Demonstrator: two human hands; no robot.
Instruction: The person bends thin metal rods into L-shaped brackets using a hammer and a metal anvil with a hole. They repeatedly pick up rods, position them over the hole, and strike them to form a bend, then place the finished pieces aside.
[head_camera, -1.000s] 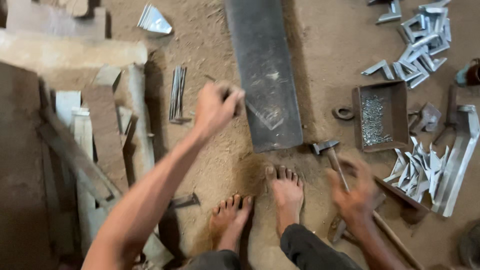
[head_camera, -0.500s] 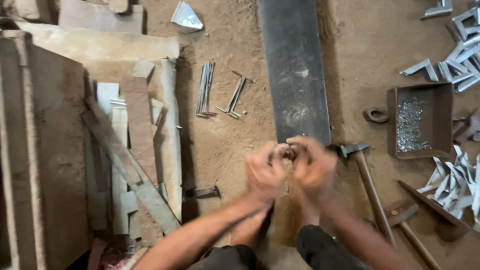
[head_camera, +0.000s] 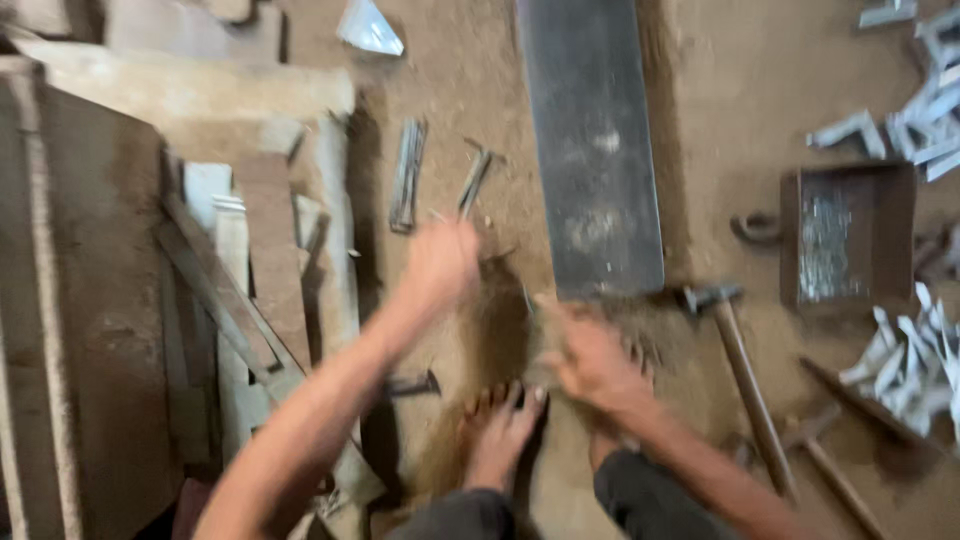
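Head view, blurred by motion. Left hand (head_camera: 440, 262) out over the dirt floor (head_camera: 720, 130), near the floor's middle, just below two small bundles of metal strips (head_camera: 407, 175) and (head_camera: 474, 180). Fingers look curled in, maybe pinching something small; too blurred, cannot tell what or whether it grips.

Right hand (head_camera: 590, 355) lower, at the near end of the dark plank (head_camera: 590, 150), which runs from the top edge down to mid-frame. Fingers partly spread, palm down at the plank's near edge; touching or just above it, cannot tell. Holds nothing that can be made out.

Bare foot (head_camera: 500, 430) on the floor between the two forearms, toes pointing up-frame, just beside the right hand.

Hammer (head_camera: 740, 370) lies just right of the right hand, head near the plank's near right corner, handle running down toward the bottom edge. Untouched.

Tray (head_camera: 895, 235) right of the plank, shiny small bits inside. Ring (head_camera: 755, 228) between plank and tray. Pale metal brackets (head_camera: 900, 360) piled at the right edge, more at the top right corner.

Wood boards (head_camera: 230, 290) stacked along the left edge, well apart from the right hand, near the left forearm.
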